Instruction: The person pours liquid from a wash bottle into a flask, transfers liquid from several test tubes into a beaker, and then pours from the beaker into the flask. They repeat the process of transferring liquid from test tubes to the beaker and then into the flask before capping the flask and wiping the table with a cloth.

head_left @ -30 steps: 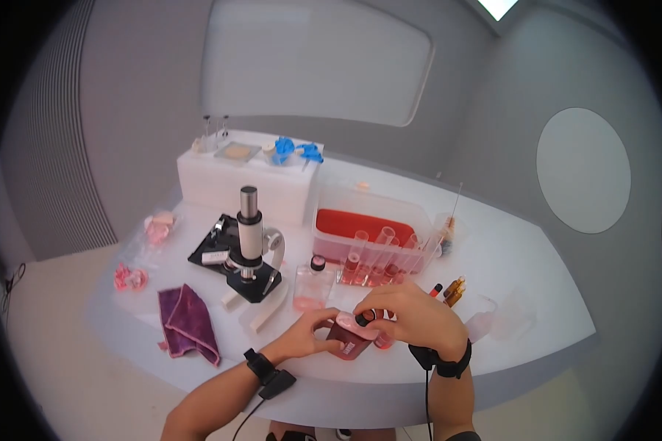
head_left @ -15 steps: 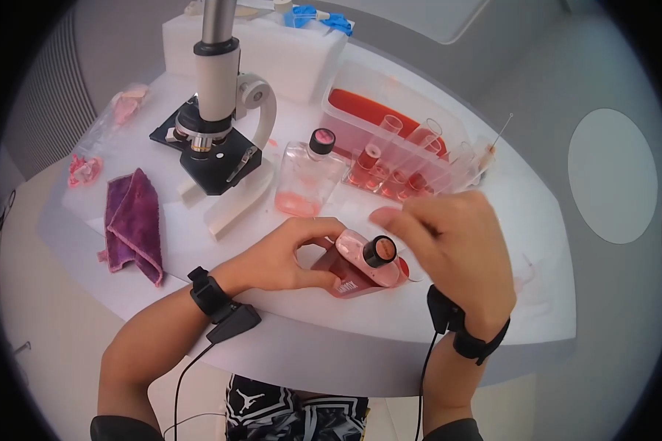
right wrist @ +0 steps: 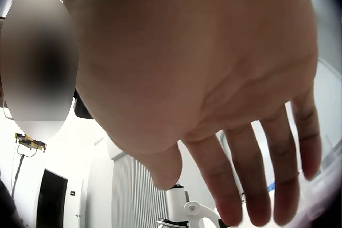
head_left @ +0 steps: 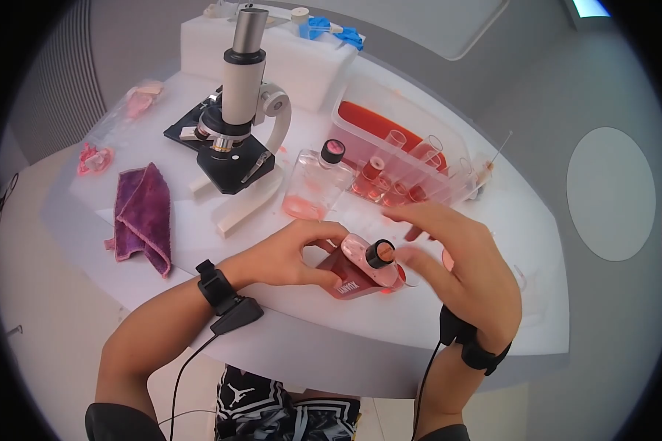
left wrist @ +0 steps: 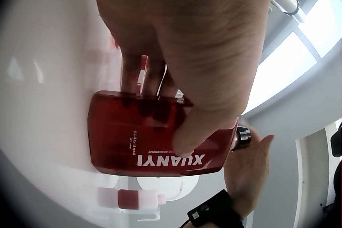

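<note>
My left hand (head_left: 285, 253) grips a flat bottle of dark red liquid (left wrist: 120, 132) by its sides, thumb across the front near the white lettering XUANYI. In the head view the bottle stands near the table's front edge, its black cap (head_left: 380, 253) on top. To the right of that cap my right hand (head_left: 469, 268) holds nothing, and its thumb tip is close to the cap. The right wrist view shows its fingers (right wrist: 247, 177) extended and spread. Behind the bottle stands a clear bottle (head_left: 318, 181) with a little pink liquid and a black cap.
A microscope (head_left: 243, 95) stands at the back left, with a purple cloth (head_left: 143, 213) left of it. Test tubes (head_left: 396, 147) stand before a plastic tub (head_left: 353, 95) of red liquid. A white block (head_left: 206, 51) with blue gloves (head_left: 348, 37) is behind.
My right hand was at the cap a second ago; it has come off to the right, and its fingers have straightened. My left hand keeps hold of the red bottle. The head view has tilted downward.
</note>
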Demonstrator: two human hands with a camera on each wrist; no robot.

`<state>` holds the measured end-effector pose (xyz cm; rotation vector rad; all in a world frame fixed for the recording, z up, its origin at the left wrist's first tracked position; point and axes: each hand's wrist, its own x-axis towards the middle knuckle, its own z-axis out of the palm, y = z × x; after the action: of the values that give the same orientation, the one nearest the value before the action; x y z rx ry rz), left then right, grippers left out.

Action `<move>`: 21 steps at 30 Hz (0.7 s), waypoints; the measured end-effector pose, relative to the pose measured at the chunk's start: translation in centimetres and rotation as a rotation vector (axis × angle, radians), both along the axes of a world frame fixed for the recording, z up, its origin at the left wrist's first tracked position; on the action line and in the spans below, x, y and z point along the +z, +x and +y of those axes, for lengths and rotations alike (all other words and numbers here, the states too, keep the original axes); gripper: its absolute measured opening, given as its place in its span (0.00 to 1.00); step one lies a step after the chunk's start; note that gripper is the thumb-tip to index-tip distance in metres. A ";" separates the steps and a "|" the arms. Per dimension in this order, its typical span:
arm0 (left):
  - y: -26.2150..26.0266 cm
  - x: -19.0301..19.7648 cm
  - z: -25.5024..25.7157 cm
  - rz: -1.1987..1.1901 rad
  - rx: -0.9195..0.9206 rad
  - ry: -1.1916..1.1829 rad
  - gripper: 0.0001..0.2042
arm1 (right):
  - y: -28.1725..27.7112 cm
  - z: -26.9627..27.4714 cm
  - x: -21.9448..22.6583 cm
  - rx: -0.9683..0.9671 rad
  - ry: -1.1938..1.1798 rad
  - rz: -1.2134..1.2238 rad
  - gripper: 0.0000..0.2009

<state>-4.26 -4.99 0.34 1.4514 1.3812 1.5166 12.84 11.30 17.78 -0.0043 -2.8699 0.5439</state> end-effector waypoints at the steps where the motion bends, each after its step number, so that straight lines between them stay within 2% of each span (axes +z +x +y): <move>1: 0.0 0.0 0.0 -0.010 -0.005 -0.002 0.26 | -0.3 -0.4 -0.6 0.112 -0.057 0.069 0.10; 2: 0.1 0.1 0.0 -0.011 -0.005 -0.002 0.26 | -0.5 -0.7 -0.9 0.223 -0.115 0.138 0.11; 3: 0.1 0.3 -0.1 -0.011 -0.003 -0.008 0.26 | -0.6 -0.5 -0.9 0.223 -0.116 0.142 0.11; 5: 0.1 0.4 -0.1 0.001 -0.018 -0.021 0.26 | -0.7 -0.1 -0.8 0.197 0.001 -0.001 0.13; 6: 0.1 0.4 0.0 0.004 -0.010 -0.019 0.26 | -0.5 -0.3 -0.8 0.183 0.000 0.011 0.13; 8: 0.0 0.7 -0.1 0.016 -0.007 -0.013 0.25 | -0.5 -1.4 -0.8 0.022 0.138 -0.091 0.11; 9: 0.0 1.0 -0.2 0.060 0.001 -0.043 0.25 | -0.4 -1.8 -0.6 0.055 0.232 -0.056 0.10; 10: 0.1 1.2 -0.3 0.103 0.007 -0.076 0.25 | -0.4 -1.7 -0.6 0.043 0.229 -0.046 0.10; 13: 0.2 0.8 0.0 0.036 0.013 -0.031 0.25 | -0.3 -1.4 -1.0 0.052 0.185 -0.024 0.10; 15: 0.0 0.8 0.0 0.018 0.018 -0.002 0.25 | -0.5 -1.2 -0.6 0.019 0.046 -0.086 0.11; 19: 0.0 0.5 -0.1 0.084 0.053 0.015 0.25 | -0.5 -1.4 -1.1 0.004 0.069 -0.032 0.12; 21: 0.0 0.4 -0.2 0.168 0.092 0.014 0.27 | -0.7 -1.1 -1.1 -0.012 0.067 -0.111 0.13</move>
<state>-4.25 -5.15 0.79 1.5733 1.5579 1.4915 12.11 10.25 16.71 -0.0415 -2.9923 0.4593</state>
